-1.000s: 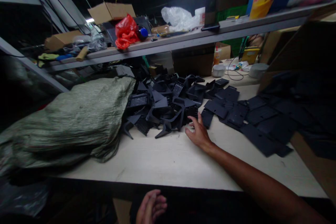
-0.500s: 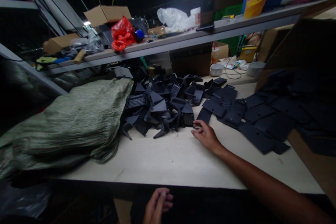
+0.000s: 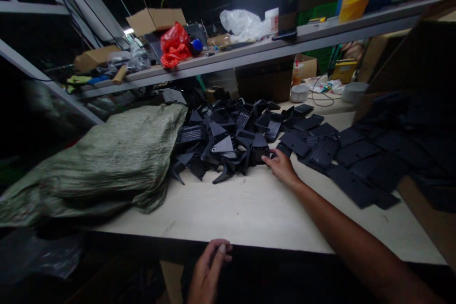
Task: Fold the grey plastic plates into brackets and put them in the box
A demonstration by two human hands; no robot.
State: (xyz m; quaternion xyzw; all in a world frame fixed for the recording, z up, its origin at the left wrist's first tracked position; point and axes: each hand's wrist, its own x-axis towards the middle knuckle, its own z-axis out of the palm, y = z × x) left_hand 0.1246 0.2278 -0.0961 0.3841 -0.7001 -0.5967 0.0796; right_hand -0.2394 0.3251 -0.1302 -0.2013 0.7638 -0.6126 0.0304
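A heap of black plastic moulded parts, some with grille-like faces, lies on the pale table. My right hand rests on the table with its fingers apart, fingertips at the heap's right edge, touching or almost touching a black part. To its right lie flat black plastic plates, partly overlapping. My left hand is below the table's front edge, fingers curled, and nothing shows in it.
A bulging green woven sack lies against the heap's left side. A metal shelf above the table holds a red plastic bag, cardboard, and white plastic film. White bowls stand behind the plates.
My right hand has slid farther from me along the heap's edge. My left hand has risen toward the table's front edge. The view has shifted slightly.
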